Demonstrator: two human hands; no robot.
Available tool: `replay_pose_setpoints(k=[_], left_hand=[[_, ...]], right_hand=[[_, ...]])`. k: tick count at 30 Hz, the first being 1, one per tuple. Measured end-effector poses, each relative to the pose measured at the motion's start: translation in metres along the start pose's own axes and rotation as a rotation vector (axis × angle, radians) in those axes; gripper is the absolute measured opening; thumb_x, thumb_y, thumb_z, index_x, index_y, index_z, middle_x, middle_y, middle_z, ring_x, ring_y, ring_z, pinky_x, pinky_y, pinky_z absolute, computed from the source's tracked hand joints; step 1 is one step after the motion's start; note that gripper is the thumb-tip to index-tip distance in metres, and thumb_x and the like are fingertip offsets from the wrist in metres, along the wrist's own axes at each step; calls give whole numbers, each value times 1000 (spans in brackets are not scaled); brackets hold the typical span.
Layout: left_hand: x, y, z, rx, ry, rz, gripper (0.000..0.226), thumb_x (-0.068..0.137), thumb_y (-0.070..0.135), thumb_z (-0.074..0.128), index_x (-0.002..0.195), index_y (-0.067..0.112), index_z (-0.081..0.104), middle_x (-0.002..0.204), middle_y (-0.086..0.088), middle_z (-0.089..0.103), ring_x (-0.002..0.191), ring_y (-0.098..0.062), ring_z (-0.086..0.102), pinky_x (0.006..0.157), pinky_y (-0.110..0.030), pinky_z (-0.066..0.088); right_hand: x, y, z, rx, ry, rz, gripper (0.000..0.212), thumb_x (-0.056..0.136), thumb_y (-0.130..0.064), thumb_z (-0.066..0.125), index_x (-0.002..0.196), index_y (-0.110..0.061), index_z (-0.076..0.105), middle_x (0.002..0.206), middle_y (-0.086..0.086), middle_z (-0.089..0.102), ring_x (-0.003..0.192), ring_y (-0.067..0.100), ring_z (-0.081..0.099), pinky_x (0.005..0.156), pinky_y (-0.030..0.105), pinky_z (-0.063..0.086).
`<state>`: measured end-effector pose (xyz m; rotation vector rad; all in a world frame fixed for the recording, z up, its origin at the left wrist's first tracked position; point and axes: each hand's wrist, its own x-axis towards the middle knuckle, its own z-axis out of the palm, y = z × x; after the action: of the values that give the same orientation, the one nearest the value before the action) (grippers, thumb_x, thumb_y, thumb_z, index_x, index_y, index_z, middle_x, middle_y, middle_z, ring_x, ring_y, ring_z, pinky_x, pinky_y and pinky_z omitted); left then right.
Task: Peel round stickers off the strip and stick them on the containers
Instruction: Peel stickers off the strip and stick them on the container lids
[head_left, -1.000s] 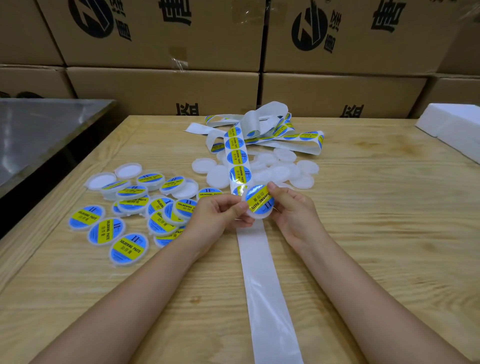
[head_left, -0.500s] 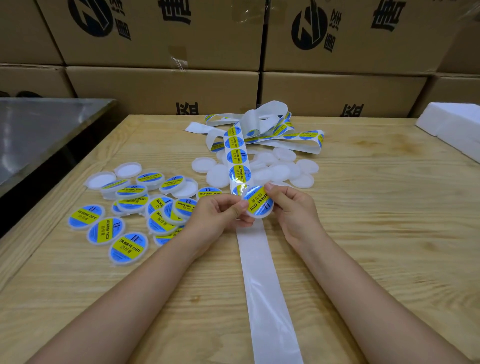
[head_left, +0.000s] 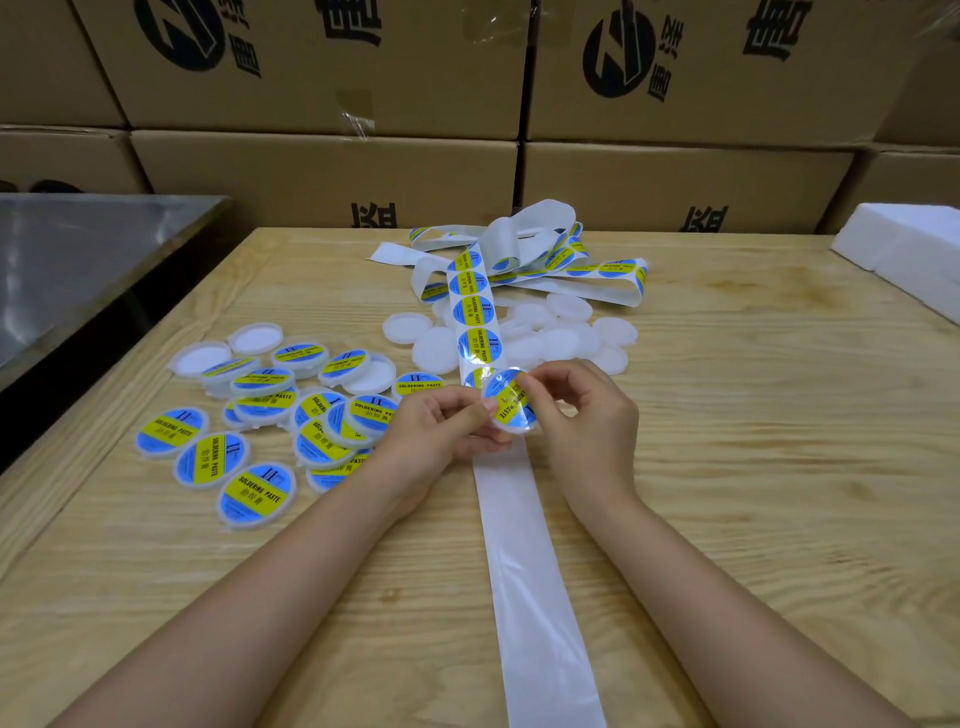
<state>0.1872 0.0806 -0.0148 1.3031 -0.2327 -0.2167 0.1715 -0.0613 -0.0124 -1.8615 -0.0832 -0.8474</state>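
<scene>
While the small round container (head_left: 519, 425) is held just above the table, it is gripped from both sides: the fingers of the left hand (head_left: 441, 431) are curled beneath it with the thumb laid against its left edge, and it is pinched at its upper right edge by the thumb and forefinger of the right hand (head_left: 584, 426), whose other fingers are loosely bent. A blue and yellow round sticker (head_left: 506, 401) is seen on the tilted face of the container, with the right thumb tip resting on it; whether it is fully pressed down cannot be told. Directly under the hands the strip (head_left: 535, 571) is laid along the wooden table (head_left: 753, 493), its near part bare white backing that runs to the bottom edge of the view. Beyond the hands a row of unpeeled stickers (head_left: 479, 343) is carried on it, and farther back it is gathered in a loose tangle (head_left: 524, 249). Bare white containers (head_left: 563, 340) are heaped beside and under the strip, just behind the hands. To the left a spread of labelled containers (head_left: 260, 415) is overlapped in a pile, a few white ones among them at the far side. A metal surface (head_left: 78, 249) is seen at the left, a white foam block (head_left: 909, 249) at the right, and printed cardboard boxes (head_left: 322, 171) are stacked behind the table.
</scene>
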Motion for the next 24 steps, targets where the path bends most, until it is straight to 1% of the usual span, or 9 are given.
replay_pose_setpoints(k=[2,6,7,9,11,13,16,20,24], left_hand=[[0,-1,1,-15,-12,11,12,87,5,56,82,-1,65,67,-8,68,63,-16,67,65,-28,56],[0,-2,0,-31,-43,27,17,79,14,61,85,-1,67,72,-10,69,66,-16,66,66,-28,55],[0,-2,0,-34,-45,29,19,77,16,62,84,-1,67,73,-10,69,66,-16,66,66,-28,55],[0,-4,-1,-34,-48,33,19,76,17,62,83,0,67,73,-10,69,66,-16,66,66,-28,55],[0,-4,-1,-29,-52,38,20,76,17,62,85,-1,67,73,-9,69,67,-15,66,67,-28,55],[0,-4,-1,-17,-54,49,19,77,17,61,84,0,66,72,-8,69,67,-15,66,68,-28,55],[-2,-6,2,52,-52,65,7,81,11,60,79,7,66,68,-5,69,65,-15,67,71,-32,57],[-2,-8,4,135,-20,94,14,86,3,57,77,10,66,64,-4,70,62,-15,67,70,-26,57],[-1,-7,4,34,12,116,8,83,7,58,80,4,64,63,-3,67,60,-14,65,64,-26,56]], right_hand=[[-1,-1,0,-9,28,-49,9,78,-9,72,74,-15,67,71,-9,61,71,3,57,66,11,42],[-3,-2,1,3,41,-80,9,79,-10,72,78,-18,67,74,-10,60,72,1,57,67,19,45],[-3,-2,1,22,42,-66,16,79,-11,72,85,-24,66,74,-12,60,72,0,58,67,20,45],[-2,-4,1,108,38,34,47,78,-12,73,110,-41,55,72,-14,62,71,0,61,69,18,48],[-1,-3,1,179,44,118,61,78,-12,73,123,-42,45,73,-15,65,72,1,63,70,14,48],[-1,-2,3,196,53,148,43,80,-12,71,108,-39,55,73,-14,66,72,2,64,69,17,48],[-1,-1,4,174,68,196,26,83,-16,69,90,-38,58,70,-7,61,67,7,59,66,21,48],[-3,1,8,142,6,241,21,77,-22,75,92,-25,59,78,-2,54,67,6,52,64,15,43],[-4,0,11,142,-115,242,25,74,-24,78,92,-22,61,95,-1,55,76,-4,53,70,7,40]])
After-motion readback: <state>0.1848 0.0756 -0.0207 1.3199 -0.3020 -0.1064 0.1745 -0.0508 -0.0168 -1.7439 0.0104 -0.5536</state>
